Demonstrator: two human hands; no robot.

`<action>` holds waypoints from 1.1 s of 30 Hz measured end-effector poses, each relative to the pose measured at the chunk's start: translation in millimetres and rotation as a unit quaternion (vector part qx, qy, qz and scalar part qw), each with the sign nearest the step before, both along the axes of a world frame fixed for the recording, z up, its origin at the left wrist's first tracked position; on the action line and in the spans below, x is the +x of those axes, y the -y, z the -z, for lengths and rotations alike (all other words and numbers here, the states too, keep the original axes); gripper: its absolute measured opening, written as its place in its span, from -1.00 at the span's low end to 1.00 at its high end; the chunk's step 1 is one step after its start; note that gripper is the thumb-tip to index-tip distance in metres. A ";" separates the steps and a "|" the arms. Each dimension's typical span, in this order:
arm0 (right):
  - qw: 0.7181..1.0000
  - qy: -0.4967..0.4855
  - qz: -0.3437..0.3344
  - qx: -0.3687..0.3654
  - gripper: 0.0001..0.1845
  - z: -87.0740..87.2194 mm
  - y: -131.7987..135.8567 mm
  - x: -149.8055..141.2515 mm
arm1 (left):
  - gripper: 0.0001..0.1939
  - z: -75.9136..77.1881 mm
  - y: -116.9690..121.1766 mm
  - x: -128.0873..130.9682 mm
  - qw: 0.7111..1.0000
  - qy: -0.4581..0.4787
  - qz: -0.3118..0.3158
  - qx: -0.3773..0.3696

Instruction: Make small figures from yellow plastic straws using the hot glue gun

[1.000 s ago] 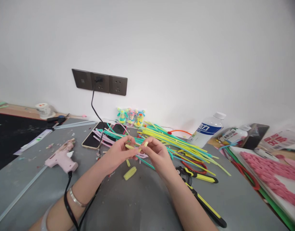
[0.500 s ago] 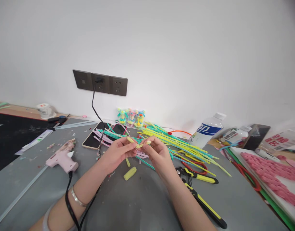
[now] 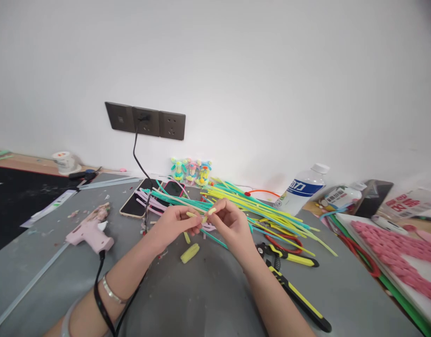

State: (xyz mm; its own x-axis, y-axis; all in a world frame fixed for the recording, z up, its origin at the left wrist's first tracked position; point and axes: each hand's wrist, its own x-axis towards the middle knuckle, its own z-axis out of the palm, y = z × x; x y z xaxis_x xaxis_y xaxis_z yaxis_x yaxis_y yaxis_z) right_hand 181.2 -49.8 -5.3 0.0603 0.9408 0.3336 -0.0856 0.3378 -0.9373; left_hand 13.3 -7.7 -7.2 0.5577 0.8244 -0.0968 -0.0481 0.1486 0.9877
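Between my two hands, over the middle of the grey table, is a short pale-yellow pipe cleaner (image 3: 211, 211) with bent ends. My left hand (image 3: 173, 228) pinches one part of it with thumb and fingertips. The thumb and forefinger of my right hand (image 3: 233, 225) grip the other part; the fingers hide some of it. Just below, a yellow pipe-cleaner coil (image 3: 190, 253) lies on the table beside a smaller yellow piece (image 3: 186, 238). Behind both hands spreads a pile of yellow, teal and lilac pipe cleaners (image 3: 232, 202).
A pink glue gun (image 3: 91, 234) with a black cord lies at left. Yellow-and-black wire strippers (image 3: 294, 290) rest at right, near a bottle (image 3: 303, 189). Small fuzzy figures (image 3: 192, 172) stand against the wall, with phones (image 3: 134, 206) in front. Pink braided material (image 3: 394, 257) lies far right.
My left fingers have shifted slightly down, and the yellow pipe cleaner between the hands has turned to a different angle. The things on the table have stayed in place.
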 end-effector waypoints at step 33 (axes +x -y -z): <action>0.992 -0.084 -0.049 -0.076 -0.68 -1.4 -4.0 3.6 | -0.87 -7.2 6.1 1.7 0.972 -0.032 0.003 0.232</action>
State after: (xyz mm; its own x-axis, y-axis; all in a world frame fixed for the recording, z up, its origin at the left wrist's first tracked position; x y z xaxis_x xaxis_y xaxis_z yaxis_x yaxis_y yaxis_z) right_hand 184.7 -45.8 -3.9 0.0081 0.9837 0.1798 -0.2715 0.1752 -0.9464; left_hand 15.0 -13.9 0.0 0.5677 0.7843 0.2503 0.0143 -0.3134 0.9495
